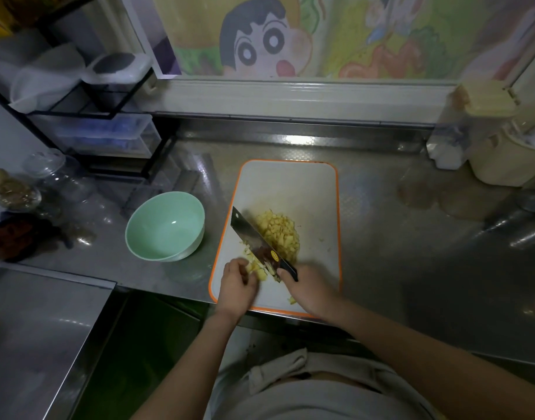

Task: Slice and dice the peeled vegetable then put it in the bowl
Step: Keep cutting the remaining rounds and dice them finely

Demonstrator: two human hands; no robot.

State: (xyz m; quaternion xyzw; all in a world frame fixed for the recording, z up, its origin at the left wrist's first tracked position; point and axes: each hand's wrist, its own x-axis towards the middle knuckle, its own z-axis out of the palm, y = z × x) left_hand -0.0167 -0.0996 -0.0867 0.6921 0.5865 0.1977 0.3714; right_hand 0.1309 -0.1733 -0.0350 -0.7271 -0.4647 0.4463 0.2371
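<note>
Now right hand (310,287) grips cleaver (258,237) handle; left hand (237,281) curled, pinching vegetable pieces (258,267) on cutting board (290,183).

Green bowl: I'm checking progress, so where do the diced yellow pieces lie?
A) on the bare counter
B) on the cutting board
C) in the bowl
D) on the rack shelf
B: the diced pieces are heaped on the cutting board beside the knife, which the right hand holds; the green bowl holds none.
</note>
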